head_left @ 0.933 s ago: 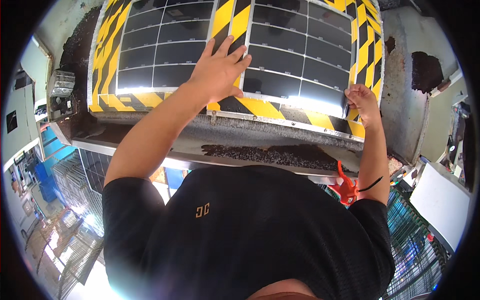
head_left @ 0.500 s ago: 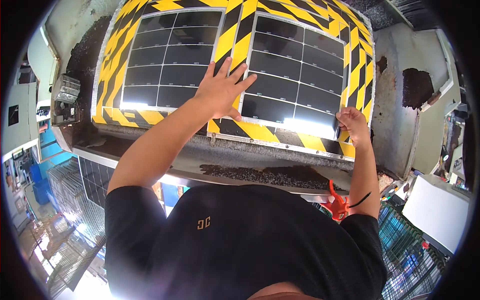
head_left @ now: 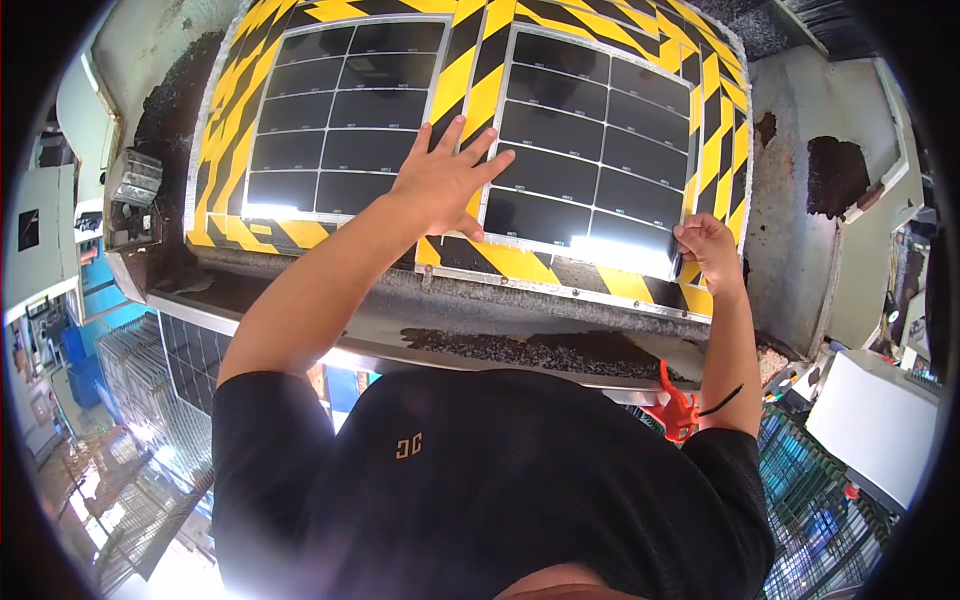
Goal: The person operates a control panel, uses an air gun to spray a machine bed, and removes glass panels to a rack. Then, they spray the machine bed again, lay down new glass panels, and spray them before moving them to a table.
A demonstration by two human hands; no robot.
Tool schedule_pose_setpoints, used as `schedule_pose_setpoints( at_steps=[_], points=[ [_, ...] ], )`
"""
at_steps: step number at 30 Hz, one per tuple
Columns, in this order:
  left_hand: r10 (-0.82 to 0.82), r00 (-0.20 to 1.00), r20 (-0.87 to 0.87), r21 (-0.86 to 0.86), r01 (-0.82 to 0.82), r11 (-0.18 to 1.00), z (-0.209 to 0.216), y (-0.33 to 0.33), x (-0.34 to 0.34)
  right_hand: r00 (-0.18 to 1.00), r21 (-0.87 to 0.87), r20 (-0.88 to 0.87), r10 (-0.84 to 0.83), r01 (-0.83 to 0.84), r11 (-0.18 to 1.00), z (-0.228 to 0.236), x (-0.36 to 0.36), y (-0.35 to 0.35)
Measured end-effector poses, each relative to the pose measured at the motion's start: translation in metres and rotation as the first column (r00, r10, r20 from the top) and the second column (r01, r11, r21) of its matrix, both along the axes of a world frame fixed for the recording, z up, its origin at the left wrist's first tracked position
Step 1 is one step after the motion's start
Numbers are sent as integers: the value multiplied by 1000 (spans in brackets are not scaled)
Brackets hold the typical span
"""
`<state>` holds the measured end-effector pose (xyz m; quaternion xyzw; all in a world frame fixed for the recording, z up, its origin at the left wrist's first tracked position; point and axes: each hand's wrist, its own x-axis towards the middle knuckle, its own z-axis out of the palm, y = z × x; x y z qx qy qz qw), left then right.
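Note:
A black sheet point(head_left: 550, 165), divided into a grid of rectangles by pale lines, lies on a board point(head_left: 505, 262) covered in yellow-and-black striped tape. My left hand point(head_left: 440, 185) rests with spread fingers across the striped band and the left edge of this sheet. At the sheet's lower right edge, my right hand point(head_left: 708, 250) is closed in a pinch; its fingertips appear to grip the edge, though they partly hide it. To the left lies a second, similar black sheet point(head_left: 345, 115), and my left wrist is near its lower corner.
A stained metal ledge point(head_left: 560, 350) runs between the board and my body. An orange-red tool point(head_left: 678, 405) lies by my right forearm. Metal walls flank the board, with a small metal block point(head_left: 137, 178) at left. A white box point(head_left: 870, 425) stands at right, wire racks point(head_left: 150, 390) at left.
Both hands stay in place on the right-hand sheet. The whole view has shifted only very slightly.

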<state>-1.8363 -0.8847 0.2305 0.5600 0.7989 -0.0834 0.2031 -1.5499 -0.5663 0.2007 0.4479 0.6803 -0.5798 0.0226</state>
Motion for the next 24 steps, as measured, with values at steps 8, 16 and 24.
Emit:
schedule_pose_setpoints(
  at_steps=[8, 16, 24],
  points=[
    [9, 1000, -2, -11, -9, 1000, -1, -1, 3, 1000, -7, 15, -19, 19, 1000, 2, -1, -3],
    [-4, 1000, -9, 9, 4, 1000, -6, 5, 5, 1000, 19, 21, -10, 9, 1000, -3, 9, 1],
    [-16, 996, -84, 64, 21, 998, -10, 3, 7, 888, 462, 416, 197, -393, 795, 4, -7, -6]
  ],
)
